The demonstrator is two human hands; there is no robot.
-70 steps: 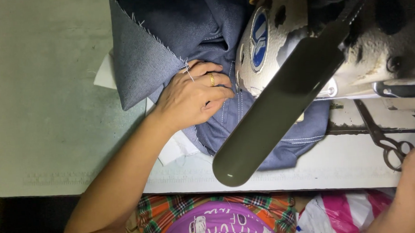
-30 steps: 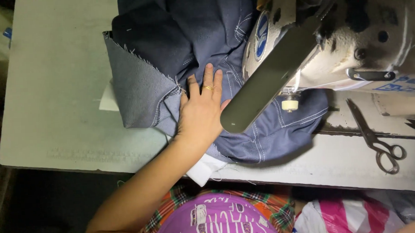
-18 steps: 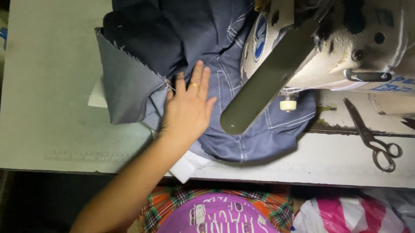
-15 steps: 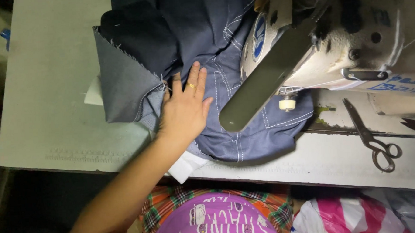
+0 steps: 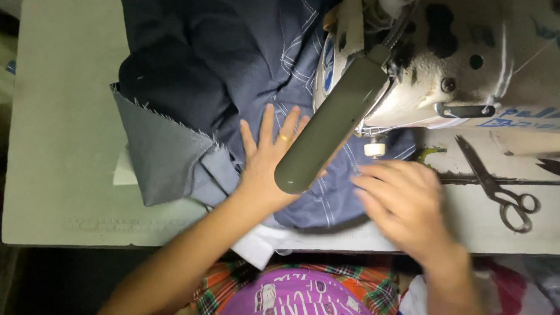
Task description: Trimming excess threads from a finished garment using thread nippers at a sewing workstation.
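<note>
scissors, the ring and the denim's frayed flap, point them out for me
scissors (image 5: 496,178), head view, on the crossing of the blades
ring (image 5: 283,138), head view, on the band around a left hand finger
frayed flap (image 5: 163,157), head view, on the grey underside

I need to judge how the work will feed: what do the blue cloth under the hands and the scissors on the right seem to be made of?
Blue cloth: looks like woven denim, matte, with pale topstitching and a frayed raw edge; the left hand lies flat on it, the right hand beside it. Scissors: probably bare metal, dull grey, with looped handles.
</note>
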